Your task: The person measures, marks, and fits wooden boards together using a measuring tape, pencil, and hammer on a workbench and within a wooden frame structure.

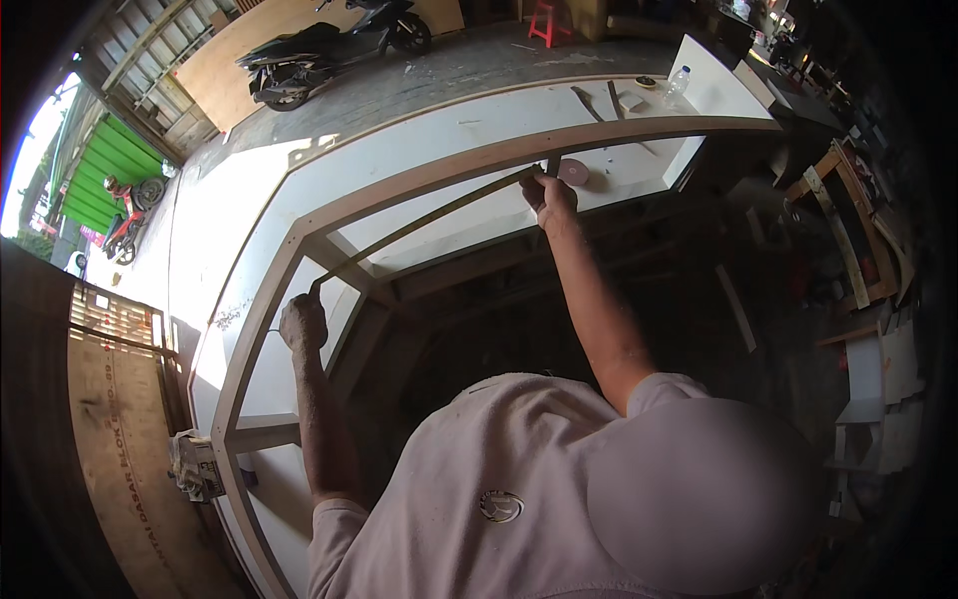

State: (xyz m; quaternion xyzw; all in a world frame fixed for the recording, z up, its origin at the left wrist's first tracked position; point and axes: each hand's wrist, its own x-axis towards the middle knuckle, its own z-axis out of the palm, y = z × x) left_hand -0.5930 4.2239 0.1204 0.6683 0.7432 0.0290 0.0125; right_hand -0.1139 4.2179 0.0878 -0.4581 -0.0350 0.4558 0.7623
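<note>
A yellowish tape measure (429,217) is stretched on a slant between my two hands, just inside the wooden frame (419,180). My left hand (304,323) is closed around its lower left end, near the frame's corner. Farther right, my right hand (551,200) pinches the other end close to the frame's long far rail. Next to the right hand lies a pinkish round disc (573,172) on the white panel inside the frame. A narrow dark upright piece stands just behind that hand.
On the white top beyond the frame lie a hammer-like tool (587,103), a pale block (631,102) and a clear bottle (679,86). A black motorbike (329,50) and a red stool (543,22) stand behind. Wood offcuts (843,240) lean at right; plywood (120,449) stands at left.
</note>
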